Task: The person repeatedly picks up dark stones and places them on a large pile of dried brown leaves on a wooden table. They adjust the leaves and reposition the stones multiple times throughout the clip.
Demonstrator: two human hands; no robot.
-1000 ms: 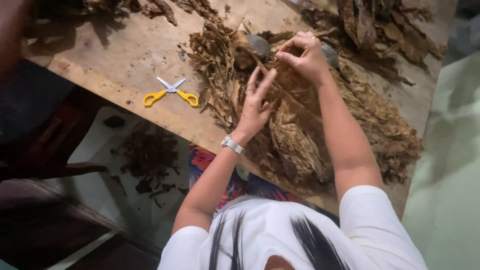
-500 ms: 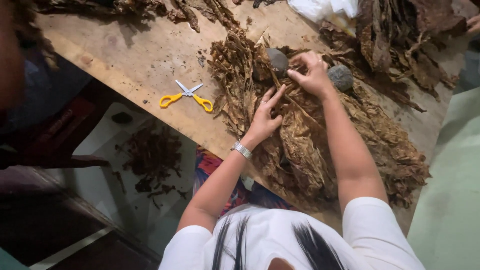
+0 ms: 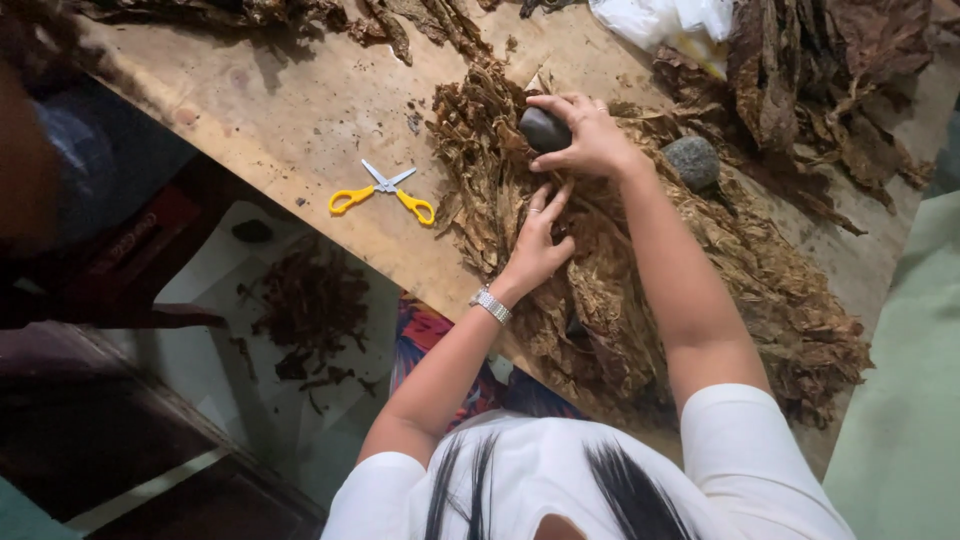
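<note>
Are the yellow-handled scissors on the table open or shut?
Open: the scissors lie flat on the wooden table, blades spread apart in a V, handles splayed, touched by neither hand.

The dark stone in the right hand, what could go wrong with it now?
1. The right hand holds the dark stone just above the left hand; if it slipped, it might hit those fingers.
2. The dried leaves overhang the table edge; pressing could push some off.

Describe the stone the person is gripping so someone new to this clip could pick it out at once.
Start at the wooden table and find the big heap of dried brown leaves. At its upper end the right hand closes over a smooth dark stone. The other stone is greyer, speckled and untouched.
</note>
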